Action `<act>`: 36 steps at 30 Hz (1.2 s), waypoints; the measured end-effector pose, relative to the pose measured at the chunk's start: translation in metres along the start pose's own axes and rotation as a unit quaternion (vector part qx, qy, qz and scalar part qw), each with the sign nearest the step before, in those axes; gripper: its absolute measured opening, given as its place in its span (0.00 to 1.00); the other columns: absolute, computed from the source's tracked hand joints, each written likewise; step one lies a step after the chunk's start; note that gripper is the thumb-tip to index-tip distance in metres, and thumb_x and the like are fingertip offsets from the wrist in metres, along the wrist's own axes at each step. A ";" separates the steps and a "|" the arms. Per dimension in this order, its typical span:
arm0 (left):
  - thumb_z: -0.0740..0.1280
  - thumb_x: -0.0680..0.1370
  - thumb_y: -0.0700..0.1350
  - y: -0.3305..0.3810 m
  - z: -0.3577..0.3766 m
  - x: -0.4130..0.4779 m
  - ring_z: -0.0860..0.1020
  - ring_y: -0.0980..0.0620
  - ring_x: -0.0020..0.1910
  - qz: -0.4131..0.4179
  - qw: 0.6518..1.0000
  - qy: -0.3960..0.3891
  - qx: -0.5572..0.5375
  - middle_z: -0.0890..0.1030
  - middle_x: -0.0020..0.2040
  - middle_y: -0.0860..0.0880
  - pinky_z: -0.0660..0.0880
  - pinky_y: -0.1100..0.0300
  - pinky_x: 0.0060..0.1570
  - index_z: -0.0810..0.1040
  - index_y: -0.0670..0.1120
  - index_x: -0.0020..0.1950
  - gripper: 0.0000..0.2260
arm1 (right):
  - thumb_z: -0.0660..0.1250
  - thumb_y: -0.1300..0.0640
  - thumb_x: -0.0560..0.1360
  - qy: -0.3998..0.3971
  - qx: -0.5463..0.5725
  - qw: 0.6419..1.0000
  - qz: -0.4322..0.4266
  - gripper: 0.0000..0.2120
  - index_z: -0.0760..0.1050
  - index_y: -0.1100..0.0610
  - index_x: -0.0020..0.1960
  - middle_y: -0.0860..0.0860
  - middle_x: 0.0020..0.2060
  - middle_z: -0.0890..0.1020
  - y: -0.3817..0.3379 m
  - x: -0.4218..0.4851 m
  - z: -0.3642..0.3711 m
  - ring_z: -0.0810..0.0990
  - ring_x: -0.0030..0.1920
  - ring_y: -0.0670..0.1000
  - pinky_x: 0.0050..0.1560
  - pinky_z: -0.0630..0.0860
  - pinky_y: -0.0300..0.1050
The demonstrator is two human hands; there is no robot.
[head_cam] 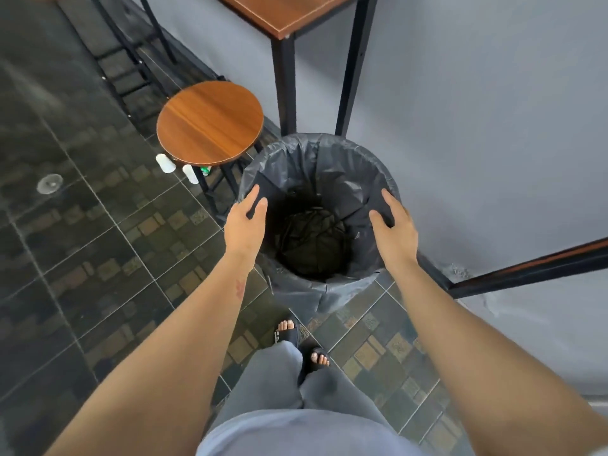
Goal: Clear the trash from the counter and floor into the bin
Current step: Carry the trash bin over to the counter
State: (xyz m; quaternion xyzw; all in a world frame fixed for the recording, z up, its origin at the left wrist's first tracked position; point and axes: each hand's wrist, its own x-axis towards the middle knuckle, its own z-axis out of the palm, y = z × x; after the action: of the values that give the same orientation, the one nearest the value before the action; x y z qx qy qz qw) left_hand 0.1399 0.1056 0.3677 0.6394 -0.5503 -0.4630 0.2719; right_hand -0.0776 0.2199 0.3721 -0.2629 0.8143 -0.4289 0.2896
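The bin (317, 222), lined with a dark bag (329, 169), stands on the floor (98, 258) between the two hands, against the grey wall. It looks empty apart from the crumpled liner at the bottom. The left hand (245, 222) rests open on the near-left rim and the right hand (393, 222) open on the near-right rim; neither holds any trash. The step seems to be settling the bin or its liner before collecting. Beyond the left hand, under the round stool (210, 123), lie two white cups (164, 163) and a small bottle (205, 170). Next, the hands likely need to let go and reach left for them.
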 end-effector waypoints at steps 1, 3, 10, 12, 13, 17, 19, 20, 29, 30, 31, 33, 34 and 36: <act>0.61 0.82 0.54 0.000 -0.010 -0.006 0.64 0.49 0.74 0.002 1.000 0.010 -0.008 0.69 0.74 0.49 0.63 0.49 0.72 0.71 0.61 0.72 0.18 | 0.63 0.50 0.80 -0.008 0.007 1.000 -0.011 0.22 0.66 0.37 0.72 0.42 0.73 0.67 -0.005 -0.005 0.002 0.66 0.73 0.48 0.68 0.65 0.44; 0.61 0.82 0.54 -0.002 -0.031 -0.016 0.65 0.49 0.74 0.005 0.999 0.035 -0.021 0.70 0.73 0.49 0.63 0.49 0.72 0.72 0.61 0.71 0.17 | 0.63 0.50 0.80 -0.030 0.014 0.999 -0.037 0.22 0.66 0.38 0.72 0.41 0.73 0.68 -0.015 -0.013 0.009 0.66 0.73 0.47 0.70 0.64 0.44; 0.62 0.82 0.52 -0.017 -0.106 -0.026 0.70 0.52 0.68 -0.001 0.988 0.139 -0.067 0.74 0.69 0.51 0.66 0.57 0.68 0.75 0.60 0.69 0.15 | 0.63 0.51 0.80 -0.111 0.010 0.987 -0.113 0.21 0.68 0.38 0.71 0.41 0.72 0.68 -0.064 -0.035 0.057 0.65 0.73 0.46 0.69 0.63 0.44; 0.63 0.81 0.51 -0.025 -0.131 -0.023 0.71 0.54 0.67 0.001 0.984 0.160 -0.079 0.74 0.68 0.52 0.67 0.57 0.67 0.76 0.60 0.68 0.15 | 0.63 0.51 0.79 -0.134 0.009 0.983 -0.125 0.21 0.68 0.38 0.71 0.42 0.73 0.67 -0.080 -0.041 0.079 0.65 0.73 0.46 0.68 0.64 0.44; 0.63 0.81 0.51 -0.030 -0.144 -0.021 0.71 0.55 0.66 0.001 0.982 0.169 -0.085 0.75 0.68 0.52 0.66 0.59 0.65 0.76 0.60 0.68 0.15 | 0.63 0.50 0.79 -0.145 0.006 0.981 -0.131 0.21 0.68 0.38 0.71 0.42 0.73 0.67 -0.087 -0.044 0.092 0.65 0.73 0.47 0.67 0.64 0.44; 0.63 0.81 0.50 -0.057 -0.203 -0.010 0.70 0.54 0.67 -0.005 0.973 0.201 -0.111 0.74 0.69 0.53 0.66 0.58 0.66 0.76 0.59 0.68 0.15 | 0.64 0.49 0.79 -0.184 0.009 0.971 -0.153 0.21 0.69 0.39 0.71 0.42 0.73 0.68 -0.123 -0.061 0.151 0.65 0.73 0.47 0.66 0.64 0.43; 0.64 0.81 0.49 -0.072 -0.236 -0.001 0.70 0.55 0.68 -0.011 0.969 0.215 -0.126 0.74 0.69 0.53 0.66 0.57 0.67 0.75 0.58 0.69 0.16 | 0.64 0.49 0.79 -0.199 0.014 0.966 -0.162 0.21 0.69 0.39 0.71 0.42 0.72 0.68 -0.144 -0.071 0.185 0.65 0.73 0.48 0.71 0.64 0.48; 0.64 0.81 0.49 -0.078 -0.254 0.005 0.69 0.55 0.68 -0.013 0.967 0.220 -0.130 0.74 0.69 0.53 0.66 0.56 0.68 0.75 0.58 0.69 0.16 | 0.64 0.49 0.79 -0.204 0.016 0.965 -0.163 0.20 0.69 0.39 0.70 0.42 0.72 0.69 -0.154 -0.077 0.203 0.65 0.73 0.48 0.72 0.64 0.50; 0.64 0.81 0.46 -0.109 -0.401 0.088 0.69 0.56 0.68 0.018 0.967 0.224 -0.123 0.73 0.70 0.52 0.66 0.53 0.71 0.75 0.57 0.69 0.17 | 0.64 0.51 0.79 -0.211 0.051 0.964 -0.155 0.20 0.69 0.41 0.70 0.42 0.72 0.69 -0.227 -0.111 0.355 0.66 0.73 0.48 0.72 0.63 0.51; 0.64 0.81 0.46 -0.109 -0.413 0.099 0.69 0.56 0.68 0.022 0.968 0.219 -0.120 0.73 0.70 0.52 0.66 0.54 0.71 0.75 0.57 0.70 0.17 | 0.64 0.51 0.79 -0.207 0.054 0.965 -0.150 0.21 0.69 0.41 0.71 0.42 0.72 0.69 -0.234 -0.112 0.368 0.66 0.73 0.48 0.72 0.63 0.51; 0.64 0.82 0.45 -0.108 -0.424 0.111 0.69 0.56 0.68 0.024 0.969 0.215 -0.117 0.73 0.70 0.52 0.66 0.55 0.70 0.75 0.57 0.70 0.17 | 0.64 0.51 0.79 -0.203 0.057 0.966 -0.146 0.21 0.69 0.41 0.71 0.42 0.72 0.69 -0.242 -0.111 0.380 0.66 0.73 0.49 0.73 0.63 0.52; 0.63 0.82 0.43 -0.106 -0.444 0.137 0.69 0.54 0.69 0.021 0.971 0.209 -0.113 0.73 0.70 0.53 0.66 0.54 0.70 0.74 0.58 0.70 0.18 | 0.64 0.51 0.79 -0.197 0.060 0.968 -0.142 0.21 0.69 0.42 0.71 0.42 0.72 0.69 -0.258 -0.107 0.402 0.66 0.73 0.49 0.72 0.63 0.51; 0.63 0.82 0.42 -0.104 -0.451 0.150 0.71 0.53 0.68 0.020 0.971 0.207 -0.114 0.73 0.69 0.54 0.67 0.53 0.70 0.75 0.59 0.69 0.18 | 0.64 0.51 0.79 -0.193 0.062 0.969 -0.140 0.21 0.69 0.42 0.71 0.42 0.72 0.69 -0.266 -0.103 0.411 0.66 0.73 0.49 0.72 0.62 0.50; 0.63 0.81 0.39 -0.099 -0.460 0.177 0.73 0.54 0.65 0.021 0.973 0.196 -0.118 0.74 0.65 0.57 0.70 0.52 0.68 0.75 0.60 0.69 0.21 | 0.65 0.51 0.79 -0.183 0.064 0.972 -0.133 0.21 0.69 0.42 0.72 0.42 0.72 0.69 -0.282 -0.090 0.428 0.65 0.73 0.49 0.72 0.62 0.50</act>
State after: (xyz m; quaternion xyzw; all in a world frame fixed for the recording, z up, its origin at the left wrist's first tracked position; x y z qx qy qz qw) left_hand 0.5890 -0.1140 0.4257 0.6695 -0.4413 -0.3841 0.4577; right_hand 0.3334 -0.0921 0.4354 -0.4239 0.6762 -0.4591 0.3903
